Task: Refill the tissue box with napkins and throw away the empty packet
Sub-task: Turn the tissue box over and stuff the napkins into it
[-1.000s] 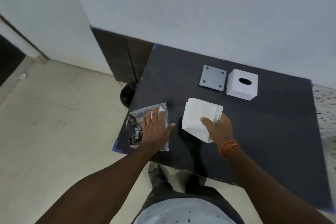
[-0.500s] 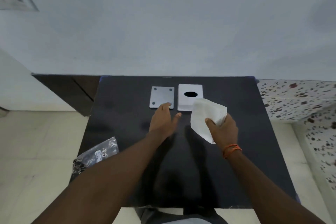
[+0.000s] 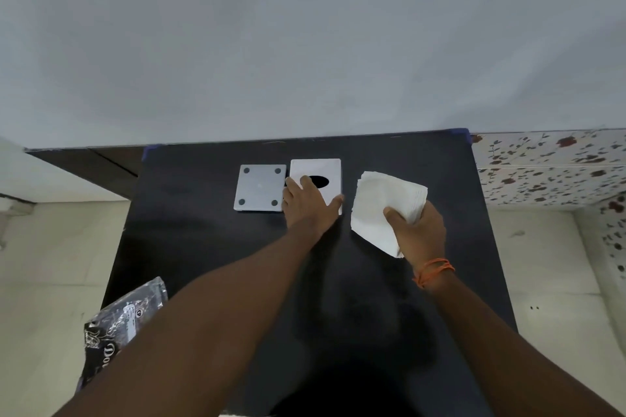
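On a black table (image 3: 203, 247), the left hand (image 3: 306, 205) clasps the white tissue box (image 3: 325, 167), likely to steady it, while the right hand (image 3: 418, 230) pinches a napkin stack (image 3: 379, 203) just beside it; the plastic packet (image 3: 125, 315) lies at the near-left edge.

The table (image 3: 189, 247) is matt, napkins (image 3: 379, 210) paper, packet (image 3: 125, 318) glossy plastic (grey plate (image 3: 259, 188) looks metal).
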